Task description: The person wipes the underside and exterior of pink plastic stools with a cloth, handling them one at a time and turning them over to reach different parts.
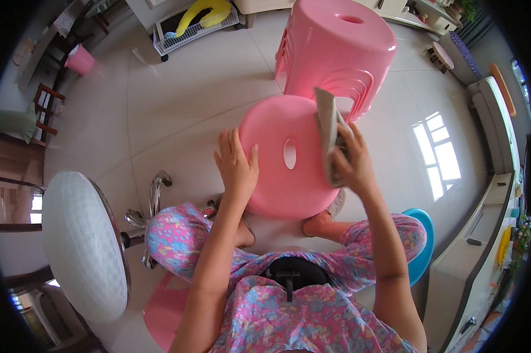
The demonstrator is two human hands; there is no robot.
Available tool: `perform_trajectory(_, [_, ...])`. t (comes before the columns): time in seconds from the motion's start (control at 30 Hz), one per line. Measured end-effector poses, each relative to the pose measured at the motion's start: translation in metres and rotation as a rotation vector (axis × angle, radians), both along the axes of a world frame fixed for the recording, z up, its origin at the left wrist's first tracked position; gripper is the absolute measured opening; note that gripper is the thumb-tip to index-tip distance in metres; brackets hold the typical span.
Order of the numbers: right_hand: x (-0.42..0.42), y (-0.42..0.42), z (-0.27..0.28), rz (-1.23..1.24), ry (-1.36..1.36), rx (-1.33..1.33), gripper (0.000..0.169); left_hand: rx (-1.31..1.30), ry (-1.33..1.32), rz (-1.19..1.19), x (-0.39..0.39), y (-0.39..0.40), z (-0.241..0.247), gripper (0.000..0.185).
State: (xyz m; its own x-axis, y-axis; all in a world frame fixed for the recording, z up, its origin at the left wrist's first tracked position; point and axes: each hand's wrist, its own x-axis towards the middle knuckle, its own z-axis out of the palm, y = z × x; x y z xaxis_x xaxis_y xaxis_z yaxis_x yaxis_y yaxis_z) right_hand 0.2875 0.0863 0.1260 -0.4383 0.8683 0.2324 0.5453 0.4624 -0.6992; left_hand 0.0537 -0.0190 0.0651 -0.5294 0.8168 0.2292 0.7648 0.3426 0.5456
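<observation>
A pink plastic stool [269,185] with an oval slot in its round seat stands between my feet. My left hand [239,163] rests on the seat's left edge, its fingers apart. At the right edge, my right hand [351,159] grips a folded grey-green cloth [327,132], which lies against the seat's rim. Part of the cloth is hidden behind my fingers. Just beyond stands a taller pink plastic stool [327,48], or several nested together; which, I cannot tell.
To my left is a swivel stool with a white padded seat [86,247] and chrome legs [155,194]. A blue basin [420,251] is by my right knee. Ahead stands a wire cart [197,37] holding a yellow neck pillow [212,17]. White cabinets [455,264] line the right side.
</observation>
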Motion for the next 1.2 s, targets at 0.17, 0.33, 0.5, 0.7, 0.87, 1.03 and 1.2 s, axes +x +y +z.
perform_trajectory(0.17, [-0.026, 0.011, -0.040, -0.024, -0.287, 0.255, 0.047, 0.040, -0.032, -0.105, 0.003, 0.008, -0.008, 0.070])
perform_trajectory(0.33, [-0.070, 0.057, -0.036, -0.023, -0.254, 0.291, 0.033, 0.062, -0.044, -0.091, 0.005, 0.007, -0.008, 0.071])
perform_trajectory(0.5, [-0.130, 0.096, -0.037, 0.133, -0.371, 0.107, 0.028, 0.059, -0.081, -0.089, 0.007, 0.009, -0.004, 0.071])
perform_trajectory(0.7, [-0.204, 0.063, -0.052, 0.680, -0.150, 0.245, 0.025, -0.012, -0.109, -0.042, 0.006, 0.007, -0.005, 0.071])
perform_trajectory(0.87, [-0.167, 0.109, -0.063, 0.530, -0.157, 0.264, 0.027, 0.054, -0.089, -0.069, 0.009, 0.011, -0.001, 0.067])
perform_trajectory(1.03, [-0.070, 0.133, -0.020, 0.050, -0.492, -0.261, 0.028, 0.042, -0.077, -0.050, 0.009, 0.012, -0.007, 0.065])
perform_trajectory(1.2, [-0.012, 0.028, -0.049, -0.058, -0.176, 0.077, 0.046, 0.037, -0.092, -0.011, 0.007, 0.010, -0.003, 0.067])
